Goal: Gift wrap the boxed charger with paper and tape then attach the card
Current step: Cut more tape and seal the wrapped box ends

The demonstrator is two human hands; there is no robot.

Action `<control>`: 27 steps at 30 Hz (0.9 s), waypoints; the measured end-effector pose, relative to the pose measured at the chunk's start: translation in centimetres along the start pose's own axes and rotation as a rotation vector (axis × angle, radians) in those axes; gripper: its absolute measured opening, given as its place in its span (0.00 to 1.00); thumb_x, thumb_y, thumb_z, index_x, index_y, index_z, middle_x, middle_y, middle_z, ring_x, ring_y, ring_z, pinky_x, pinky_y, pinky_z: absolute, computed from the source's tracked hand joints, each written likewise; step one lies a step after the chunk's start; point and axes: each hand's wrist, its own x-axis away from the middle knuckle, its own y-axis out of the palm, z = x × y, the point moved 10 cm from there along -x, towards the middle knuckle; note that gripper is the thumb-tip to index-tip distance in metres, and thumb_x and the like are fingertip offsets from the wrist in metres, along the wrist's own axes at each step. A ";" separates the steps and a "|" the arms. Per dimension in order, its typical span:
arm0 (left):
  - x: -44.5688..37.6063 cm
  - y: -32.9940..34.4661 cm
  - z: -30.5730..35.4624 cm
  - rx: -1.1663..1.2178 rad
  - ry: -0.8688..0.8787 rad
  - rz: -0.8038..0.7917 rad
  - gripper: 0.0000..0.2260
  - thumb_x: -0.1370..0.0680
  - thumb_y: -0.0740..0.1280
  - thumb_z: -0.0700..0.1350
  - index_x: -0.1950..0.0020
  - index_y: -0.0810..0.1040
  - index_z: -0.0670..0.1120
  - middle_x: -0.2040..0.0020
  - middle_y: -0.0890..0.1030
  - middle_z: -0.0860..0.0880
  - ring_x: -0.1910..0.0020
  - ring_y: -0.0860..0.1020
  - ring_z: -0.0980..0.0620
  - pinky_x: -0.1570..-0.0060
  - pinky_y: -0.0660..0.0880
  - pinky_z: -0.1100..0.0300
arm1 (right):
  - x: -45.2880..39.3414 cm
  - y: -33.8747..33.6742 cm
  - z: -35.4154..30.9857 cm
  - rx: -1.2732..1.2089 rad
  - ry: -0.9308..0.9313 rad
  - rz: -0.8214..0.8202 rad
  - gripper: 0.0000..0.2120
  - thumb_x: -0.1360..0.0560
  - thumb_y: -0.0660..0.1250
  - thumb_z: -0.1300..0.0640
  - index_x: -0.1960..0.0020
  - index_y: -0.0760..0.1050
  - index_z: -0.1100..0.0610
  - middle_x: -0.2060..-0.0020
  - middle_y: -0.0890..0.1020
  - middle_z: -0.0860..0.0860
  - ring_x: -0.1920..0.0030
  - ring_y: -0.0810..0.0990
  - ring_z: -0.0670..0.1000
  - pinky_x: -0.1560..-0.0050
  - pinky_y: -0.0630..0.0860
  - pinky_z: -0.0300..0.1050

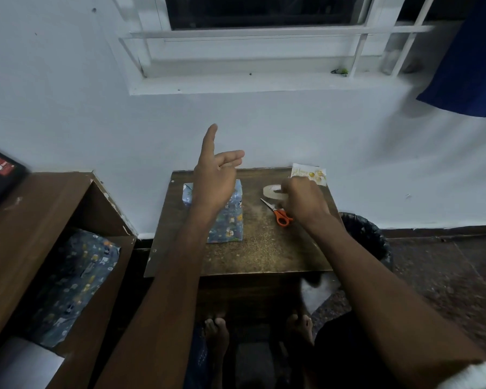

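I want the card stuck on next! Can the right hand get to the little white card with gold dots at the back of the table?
Probably yes. The right hand, on the clear tape roll, sits just in front of the white card with gold dots, with nothing between them.

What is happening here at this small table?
A person is gift wrapping. The box stands on the table, already covered in blue patterned paper. The right hand grips the tape roll beside the orange scissors. The left hand is raised, open, above the box. The card lies at the far corner, not yet attached.
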 end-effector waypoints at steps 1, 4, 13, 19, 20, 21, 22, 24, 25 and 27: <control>-0.1 -0.1 0.0 0.035 -0.001 -0.013 0.37 0.19 0.58 0.28 0.15 0.60 0.58 0.33 0.83 0.49 0.35 0.81 0.59 0.61 0.76 0.72 | 0.1 0.7 -0.1 0.026 -0.004 -0.059 0.12 0.30 0.80 0.57 0.52 0.82 0.61 0.55 0.83 0.58 0.51 0.82 0.61 0.56 0.78 0.50; -0.3 -0.5 0.3 0.157 -0.016 -0.031 0.41 0.22 0.56 0.24 0.19 0.66 0.61 0.23 0.75 0.44 0.27 0.76 0.54 0.51 0.79 0.69 | 0.3 1.8 -0.4 0.043 -0.033 -0.163 0.13 0.33 0.82 0.55 0.51 0.85 0.59 0.55 0.85 0.58 0.52 0.82 0.59 0.54 0.78 0.49; 0.0 -0.7 0.5 0.637 -0.055 -0.068 0.23 0.21 0.67 0.54 0.25 0.73 0.56 0.23 0.72 0.39 0.26 0.76 0.46 0.32 0.73 0.60 | 3.9 -7.4 -7.9 -0.785 -0.317 0.217 0.18 0.26 0.78 0.45 0.39 0.84 0.51 0.44 0.85 0.43 0.42 0.82 0.43 0.42 0.78 0.41; 0.0 -2.7 -0.3 0.808 -0.071 -0.017 0.20 0.12 0.58 0.56 0.24 0.76 0.50 0.25 0.76 0.41 0.27 0.77 0.48 0.22 0.67 0.53 | 3.4 -4.4 -12.1 -0.643 -0.467 0.156 0.18 0.31 0.83 0.54 0.42 0.88 0.54 0.40 0.86 0.49 0.40 0.84 0.46 0.38 0.80 0.51; 0.2 -3.1 0.0 0.829 -0.061 -0.002 0.20 0.12 0.58 0.55 0.25 0.78 0.49 0.26 0.78 0.42 0.27 0.78 0.49 0.22 0.67 0.54 | 3.3 -4.3 -11.8 -0.648 -0.452 0.181 0.17 0.31 0.83 0.55 0.43 0.88 0.54 0.40 0.86 0.50 0.39 0.83 0.47 0.37 0.80 0.50; 0.5 -3.7 0.1 0.835 -0.055 0.025 0.19 0.12 0.58 0.53 0.27 0.79 0.47 0.27 0.79 0.43 0.28 0.79 0.49 0.22 0.67 0.54 | 3.4 -4.3 -11.7 -0.650 -0.444 0.209 0.17 0.32 0.83 0.56 0.44 0.88 0.55 0.40 0.86 0.50 0.39 0.83 0.47 0.37 0.80 0.49; 0.8 -4.5 0.2 0.828 -0.039 0.053 0.18 0.12 0.59 0.51 0.29 0.81 0.45 0.29 0.81 0.44 0.29 0.80 0.50 0.23 0.68 0.53 | 3.5 -4.4 -11.6 -0.655 -0.441 0.242 0.16 0.32 0.83 0.57 0.45 0.88 0.56 0.41 0.87 0.51 0.39 0.83 0.47 0.37 0.80 0.49; 1.6 -6.7 0.8 0.691 0.035 0.118 0.15 0.13 0.61 0.47 0.37 0.84 0.42 0.34 0.85 0.46 0.33 0.82 0.50 0.26 0.72 0.55 | 3.7 -4.5 -11.3 -0.675 -0.445 0.297 0.14 0.32 0.83 0.59 0.48 0.89 0.58 0.42 0.87 0.52 0.41 0.84 0.49 0.39 0.81 0.49; 1.9 -7.7 1.1 0.574 0.069 0.143 0.14 0.14 0.62 0.44 0.41 0.85 0.39 0.37 0.86 0.47 0.35 0.83 0.52 0.29 0.73 0.60 | 3.7 -4.5 -11.3 -0.678 -0.453 0.313 0.13 0.32 0.83 0.59 0.49 0.89 0.58 0.43 0.87 0.52 0.43 0.85 0.50 0.41 0.81 0.48; 2.4 -8.8 0.8 0.376 0.082 0.144 0.14 0.15 0.63 0.41 0.44 0.85 0.32 0.39 0.87 0.48 0.42 0.84 0.62 0.43 0.74 0.72 | 3.9 -4.6 -11.4 -0.671 -0.476 0.332 0.12 0.32 0.84 0.59 0.51 0.89 0.59 0.46 0.86 0.51 0.46 0.85 0.50 0.46 0.81 0.45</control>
